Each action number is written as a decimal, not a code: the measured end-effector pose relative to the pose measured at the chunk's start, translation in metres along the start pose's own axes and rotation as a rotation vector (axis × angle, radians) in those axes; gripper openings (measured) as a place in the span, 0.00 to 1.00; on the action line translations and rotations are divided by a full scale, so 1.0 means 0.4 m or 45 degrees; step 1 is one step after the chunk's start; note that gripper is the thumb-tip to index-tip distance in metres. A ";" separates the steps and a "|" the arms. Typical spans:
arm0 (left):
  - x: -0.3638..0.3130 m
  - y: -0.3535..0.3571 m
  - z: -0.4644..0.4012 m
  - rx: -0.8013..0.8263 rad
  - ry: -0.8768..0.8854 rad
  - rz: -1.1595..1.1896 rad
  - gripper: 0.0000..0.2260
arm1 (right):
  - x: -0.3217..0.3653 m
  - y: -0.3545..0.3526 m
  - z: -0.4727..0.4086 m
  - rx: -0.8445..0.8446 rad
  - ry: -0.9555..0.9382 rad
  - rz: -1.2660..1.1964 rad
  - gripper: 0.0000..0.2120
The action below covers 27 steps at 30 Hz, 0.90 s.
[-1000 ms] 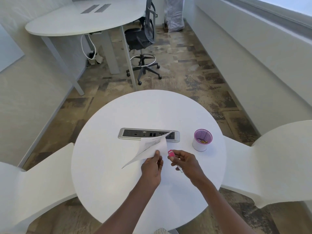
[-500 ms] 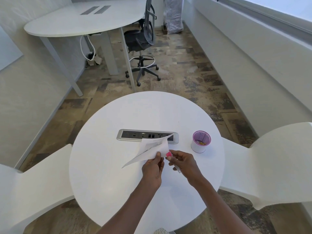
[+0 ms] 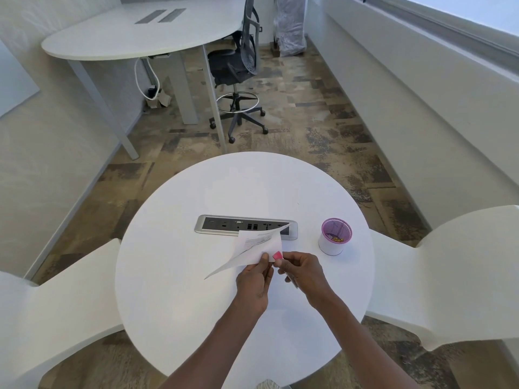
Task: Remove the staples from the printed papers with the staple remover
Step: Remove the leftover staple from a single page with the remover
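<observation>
Above the desk [image 3: 174,276], the left hand [image 3: 252,282] pinches thin, floppy papers [image 3: 254,248] near their corner; the right hand [image 3: 303,272] holds the staple remover [image 3: 278,255].

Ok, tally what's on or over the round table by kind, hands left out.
Papers: 1 held bundle
Staple remover: 1
Cup: 1
Socket panel: 1
Total: 4

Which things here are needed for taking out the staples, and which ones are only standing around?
Part of the job:
- printed papers, held up by the left hand
- pink staple remover, in the right hand, at the papers' corner

Just lying about:
- purple-lined cup with small bits inside
- power socket panel set in the round table
- white chairs
- office chair
</observation>
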State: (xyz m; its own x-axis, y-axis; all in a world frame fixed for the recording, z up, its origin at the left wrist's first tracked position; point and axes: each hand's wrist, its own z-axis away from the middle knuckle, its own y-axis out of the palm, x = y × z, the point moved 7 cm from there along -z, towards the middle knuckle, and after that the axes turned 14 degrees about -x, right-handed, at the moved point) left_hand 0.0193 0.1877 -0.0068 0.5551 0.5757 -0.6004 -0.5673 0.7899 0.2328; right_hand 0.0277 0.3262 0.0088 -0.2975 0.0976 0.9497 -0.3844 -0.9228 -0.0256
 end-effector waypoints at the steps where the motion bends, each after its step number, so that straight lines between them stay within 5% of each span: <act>1: 0.000 -0.001 -0.002 0.000 -0.002 0.002 0.17 | -0.001 0.002 0.000 -0.007 0.005 -0.010 0.08; 10: 0.007 0.003 -0.006 0.041 -0.031 0.006 0.15 | -0.012 0.002 -0.018 -0.070 0.057 0.026 0.01; 15: -0.004 0.003 -0.013 0.034 -0.038 -0.001 0.16 | -0.012 0.004 -0.026 0.072 0.077 0.015 0.10; 19: -0.021 0.008 -0.020 0.029 -0.026 -0.021 0.15 | -0.024 -0.007 -0.036 0.147 0.093 0.002 0.07; 27: -0.036 -0.006 -0.044 -0.018 -0.010 -0.057 0.15 | -0.125 -0.125 -0.076 -0.316 0.118 0.480 0.06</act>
State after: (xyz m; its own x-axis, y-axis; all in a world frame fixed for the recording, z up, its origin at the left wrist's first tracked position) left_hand 0.0018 0.1738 -0.0123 0.5845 0.5416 -0.6042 -0.5504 0.8118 0.1952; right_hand 0.0351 0.3788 -0.0470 -0.5294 -0.1841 0.8282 -0.4285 -0.7845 -0.4482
